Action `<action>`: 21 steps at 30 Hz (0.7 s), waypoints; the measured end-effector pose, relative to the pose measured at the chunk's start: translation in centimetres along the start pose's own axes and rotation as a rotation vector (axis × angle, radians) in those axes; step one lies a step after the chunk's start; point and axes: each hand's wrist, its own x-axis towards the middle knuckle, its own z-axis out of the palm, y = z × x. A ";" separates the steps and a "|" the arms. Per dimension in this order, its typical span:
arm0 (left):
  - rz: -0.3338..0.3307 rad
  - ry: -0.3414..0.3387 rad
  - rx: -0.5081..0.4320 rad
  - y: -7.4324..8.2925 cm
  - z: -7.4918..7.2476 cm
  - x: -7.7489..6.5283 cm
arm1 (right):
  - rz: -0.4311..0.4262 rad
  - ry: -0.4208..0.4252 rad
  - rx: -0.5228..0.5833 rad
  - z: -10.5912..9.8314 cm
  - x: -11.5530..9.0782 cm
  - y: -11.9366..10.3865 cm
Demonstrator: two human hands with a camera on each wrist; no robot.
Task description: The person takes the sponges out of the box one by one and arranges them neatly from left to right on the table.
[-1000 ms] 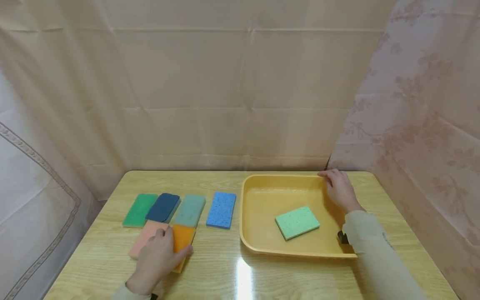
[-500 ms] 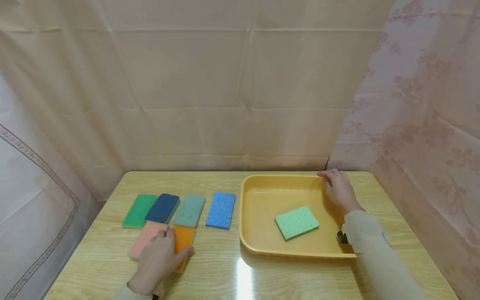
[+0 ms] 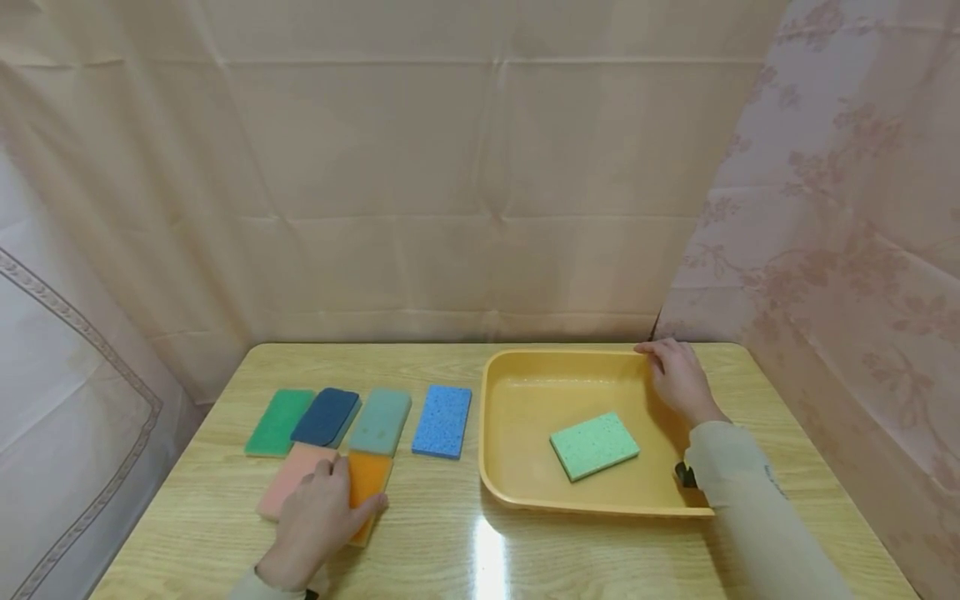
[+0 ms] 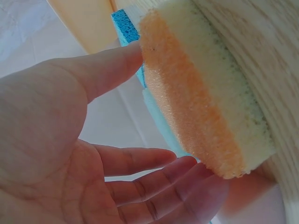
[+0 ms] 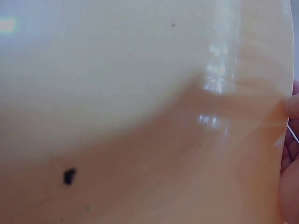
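Observation:
My left hand (image 3: 315, 515) is at an orange sponge (image 3: 367, 475), its thumb on the right side and its fingers on the left. In the left wrist view the sponge's pale layer (image 4: 224, 88) faces the table, and thumb and fingertips touch opposite edges. A pink sponge (image 3: 296, 471) lies partly behind that hand. At the far right corner of a yellow tray (image 3: 491, 433), my right hand (image 3: 681, 379) grips the rim; the right wrist view shows thumb and fingers (image 5: 292, 105) around it. Inside the tray lies a speckled light-green sponge (image 3: 595, 446).
Behind the orange sponge are a green sponge (image 3: 281, 422), a dark blue sponge (image 3: 326, 415) and a grey-green sponge (image 3: 381, 420). A speckled blue sponge (image 3: 442, 421) lies left of the tray. Curtains (image 3: 375, 208) hang behind the wooden table (image 3: 420, 542).

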 end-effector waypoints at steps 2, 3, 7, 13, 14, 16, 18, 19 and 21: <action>0.001 0.005 0.003 0.0 0.0 0.1 | 0.007 -0.005 0.002 0.0 0.0 0.0; 0.000 0.007 0.004 0.0 0.0 0.1 | 0.010 -0.007 0.003 -0.1 0.0 0.0; 0.016 0.028 0.011 0.1 -0.2 0.3 | 0.014 -0.015 0.008 -0.2 0.0 -0.1; 0.104 0.108 0.022 0.5 -0.6 0.5 | 0.027 -0.029 0.009 -0.2 0.0 -0.1; 0.127 0.129 0.022 0.6 -0.7 0.5 | 0.032 -0.032 0.009 -0.2 0.0 -0.1; 0.172 0.163 0.015 0.7 -0.9 0.7 | 0.037 -0.036 0.010 -0.2 0.0 -0.1; 0.209 0.188 0.007 0.9 -1.1 1.0 | 0.039 -0.039 0.011 -0.2 0.0 -0.2; 0.226 0.199 0.007 1.0 -1.2 1.1 | 0.039 -0.041 0.012 -0.2 0.0 -0.2; 0.254 0.211 0.001 1.2 -1.4 1.5 | 0.038 -0.042 0.013 -0.2 -0.1 -0.2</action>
